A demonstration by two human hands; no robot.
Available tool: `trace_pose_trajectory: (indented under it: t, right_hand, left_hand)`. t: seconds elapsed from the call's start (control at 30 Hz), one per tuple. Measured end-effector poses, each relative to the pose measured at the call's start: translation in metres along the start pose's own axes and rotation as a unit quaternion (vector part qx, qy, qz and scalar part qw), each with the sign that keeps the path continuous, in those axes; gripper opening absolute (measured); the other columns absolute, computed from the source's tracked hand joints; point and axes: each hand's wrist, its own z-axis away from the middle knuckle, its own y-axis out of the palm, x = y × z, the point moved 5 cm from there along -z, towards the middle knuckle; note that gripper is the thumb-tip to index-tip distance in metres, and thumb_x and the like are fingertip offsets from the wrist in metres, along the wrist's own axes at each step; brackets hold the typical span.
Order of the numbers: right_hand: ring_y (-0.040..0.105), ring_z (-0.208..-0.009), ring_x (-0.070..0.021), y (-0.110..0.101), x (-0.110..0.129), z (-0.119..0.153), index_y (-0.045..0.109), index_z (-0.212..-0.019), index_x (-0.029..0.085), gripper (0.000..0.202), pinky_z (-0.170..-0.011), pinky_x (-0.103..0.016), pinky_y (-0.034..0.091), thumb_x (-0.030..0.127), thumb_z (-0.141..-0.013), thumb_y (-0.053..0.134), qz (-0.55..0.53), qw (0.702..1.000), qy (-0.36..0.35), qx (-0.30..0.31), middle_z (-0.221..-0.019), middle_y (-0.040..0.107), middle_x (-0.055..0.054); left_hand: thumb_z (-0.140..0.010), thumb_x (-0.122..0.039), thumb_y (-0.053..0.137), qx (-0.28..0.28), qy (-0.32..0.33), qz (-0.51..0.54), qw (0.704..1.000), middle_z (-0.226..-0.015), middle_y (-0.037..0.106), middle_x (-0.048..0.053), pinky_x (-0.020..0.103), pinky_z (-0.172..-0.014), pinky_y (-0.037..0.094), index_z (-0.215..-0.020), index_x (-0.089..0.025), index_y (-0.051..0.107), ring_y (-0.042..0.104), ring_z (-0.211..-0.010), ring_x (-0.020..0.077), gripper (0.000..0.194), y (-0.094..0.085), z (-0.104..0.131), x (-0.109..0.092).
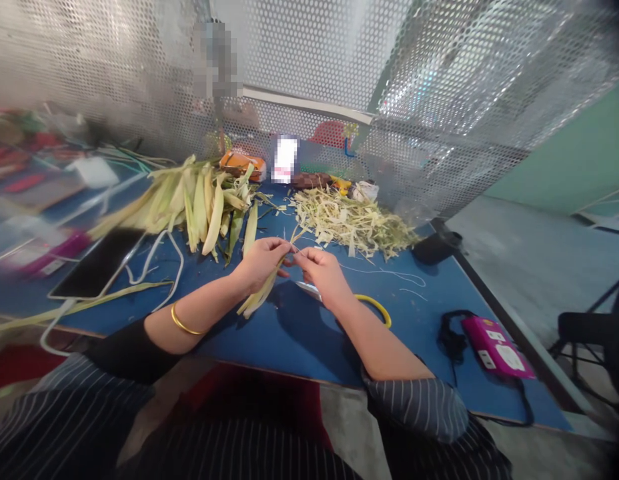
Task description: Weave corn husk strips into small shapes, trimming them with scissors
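My left hand (262, 262) is closed around a small bundle of pale corn husk (258, 300), whose loose ends hang down towards me. Close beside it, my right hand (322, 272) pinches a thin white thread (389, 272) at the bundle's narrow top. The fingertips of both hands nearly meet there, and the exact grip is partly hidden. The thread trails off across the blue table to the right. Under my right wrist lie scissors with a metal blade (308, 289) and a yellow handle (379, 307).
A pile of corn husks (204, 207) lies back left, and a heap of husk shreds (347, 220) back right. A dark tablet or phone (99, 263) with a white cable lies left. To the right are a black cup (437, 247) and a magenta box (497, 347) with a black cord.
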Motion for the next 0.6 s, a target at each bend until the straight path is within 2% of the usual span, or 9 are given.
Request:
trace_pose_trajectory:
  t: [0.1,0.17,0.27,0.37,0.47,0.6]
  right_hand:
    - [0.035,-0.048,-0.0081,-0.003,0.010,0.001,0.060,-0.066,0.018,0.026,-0.049,-0.023,0.025,0.039,-0.081,0.056,0.139,0.988,-0.070,-0.001,-0.049,0.041,0.006]
    - [0.036,-0.049,-0.0082,-0.001,0.012,0.002,0.061,-0.066,0.018,0.027,-0.049,-0.023,0.026,0.038,-0.082,0.055,0.182,0.979,-0.087,0.017,-0.050,0.043,0.005]
    - [0.034,-0.044,-0.0078,0.006,0.004,0.003,0.060,-0.066,0.018,0.026,-0.047,-0.023,0.028,0.040,-0.080,0.055,0.116,0.990,-0.026,0.072,-0.044,0.041,0.006]
    - [0.033,-0.040,-0.0067,0.014,-0.004,0.004,0.058,-0.064,0.018,0.024,-0.045,-0.022,0.032,0.039,-0.077,0.059,0.021,0.993,0.035,0.112,-0.043,0.039,0.007]
    - [0.032,-0.040,-0.0051,0.018,-0.006,0.005,0.057,-0.063,0.018,0.023,-0.044,-0.022,0.032,0.037,-0.073,0.062,-0.026,0.990,0.055,0.127,-0.047,0.042,0.007]
    - [0.034,-0.039,-0.0047,0.017,-0.004,0.004,0.058,-0.063,0.017,0.023,-0.045,-0.021,0.033,0.037,-0.073,0.063,-0.053,0.990,0.058,0.119,-0.045,0.041,0.008]
  left_hand:
    - [-0.079,-0.032,0.058,-0.014,0.005,-0.054,0.998,-0.071,0.059,0.002,0.023,-0.051,0.050,-0.081,-0.016,0.067,0.054,-0.060,0.0108,0.019,-0.004,0.001,0.005]
    - [-0.078,-0.034,0.056,-0.019,0.000,-0.097,0.995,-0.071,0.061,0.002,0.024,-0.052,0.049,-0.079,-0.016,0.067,0.053,-0.058,0.0106,0.021,-0.007,0.004,0.009]
    - [-0.076,-0.031,0.057,-0.027,0.024,-0.154,0.987,-0.070,0.064,0.003,0.023,-0.055,0.045,-0.075,-0.014,0.067,0.054,-0.060,0.0110,0.019,-0.014,0.011,0.015]
    - [-0.072,-0.028,0.060,-0.027,0.023,-0.173,0.984,-0.072,0.066,0.003,0.023,-0.056,0.041,-0.088,-0.014,0.065,0.054,-0.060,0.0113,0.021,-0.020,0.018,0.022]
    - [-0.072,-0.025,0.060,-0.031,0.032,-0.182,0.982,-0.068,0.064,0.000,0.022,-0.051,0.038,-0.100,-0.016,0.058,0.052,-0.055,0.0108,0.030,-0.023,0.022,0.024]
    - [-0.075,-0.022,0.056,-0.015,0.108,-0.221,0.969,-0.068,0.061,-0.002,0.022,-0.055,0.040,-0.105,-0.019,0.057,0.053,-0.058,0.0109,0.030,-0.019,0.023,0.015]
